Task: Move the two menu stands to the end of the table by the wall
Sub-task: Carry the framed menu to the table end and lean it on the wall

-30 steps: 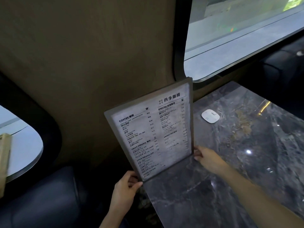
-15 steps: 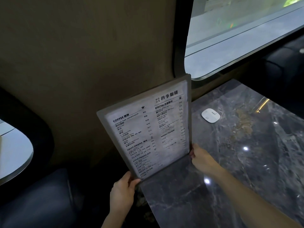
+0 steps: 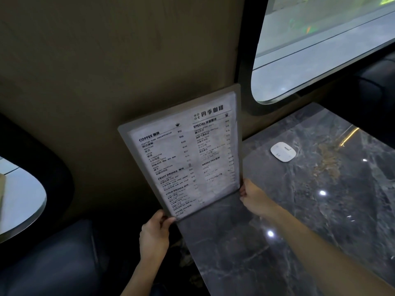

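A grey-framed menu stand [image 3: 186, 154] with a printed drinks list stands upright at the left edge of the dark marble table [image 3: 299, 221], close to the brown wall [image 3: 106, 71]. My left hand [image 3: 155, 231] grips its lower left corner, off the table's edge. My right hand [image 3: 254, 197] holds its lower right corner, resting over the tabletop. Only one menu stand can be made out; whether a second one sits behind it is hidden.
A small white rounded device [image 3: 282, 151] lies on the table near the window [image 3: 320, 45]. A dark padded seat [image 3: 53, 259] lies below left, and another pale table [image 3: 19, 199] shows at the far left edge.
The menu stand, held at both lower corners, has shifted slightly left and toward the wall, and both hands moved with it.
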Available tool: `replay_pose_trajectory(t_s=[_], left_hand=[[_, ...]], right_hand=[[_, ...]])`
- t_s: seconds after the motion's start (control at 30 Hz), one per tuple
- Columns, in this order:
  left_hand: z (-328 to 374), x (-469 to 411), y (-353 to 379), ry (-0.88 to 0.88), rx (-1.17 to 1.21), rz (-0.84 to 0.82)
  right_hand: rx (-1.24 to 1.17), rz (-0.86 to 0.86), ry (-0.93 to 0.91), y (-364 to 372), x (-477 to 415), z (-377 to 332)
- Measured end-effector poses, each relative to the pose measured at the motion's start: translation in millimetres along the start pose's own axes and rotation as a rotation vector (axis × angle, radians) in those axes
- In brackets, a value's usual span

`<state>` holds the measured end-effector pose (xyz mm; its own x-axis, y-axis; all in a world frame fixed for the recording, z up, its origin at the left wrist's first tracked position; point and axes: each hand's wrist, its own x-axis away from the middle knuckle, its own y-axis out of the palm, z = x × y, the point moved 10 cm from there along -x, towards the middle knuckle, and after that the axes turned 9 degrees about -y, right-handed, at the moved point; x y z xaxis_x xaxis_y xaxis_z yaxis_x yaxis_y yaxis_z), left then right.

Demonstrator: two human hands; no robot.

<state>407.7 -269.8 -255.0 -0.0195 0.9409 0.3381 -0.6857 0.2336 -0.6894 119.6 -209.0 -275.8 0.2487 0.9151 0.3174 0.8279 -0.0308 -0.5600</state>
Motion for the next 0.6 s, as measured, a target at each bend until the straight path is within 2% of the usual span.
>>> replay_pose_trajectory(t_s=[0.33, 0.6], left_hand=[[1, -23, -3, 0.01, -0.003, -0.004], [0, -28, 0, 0.006, 0.006, -0.014]], right_hand=[[0.006, -0.014, 0.025, 6, -22, -1], [0.007, 0.047, -0.019, 4, -35, -8]])
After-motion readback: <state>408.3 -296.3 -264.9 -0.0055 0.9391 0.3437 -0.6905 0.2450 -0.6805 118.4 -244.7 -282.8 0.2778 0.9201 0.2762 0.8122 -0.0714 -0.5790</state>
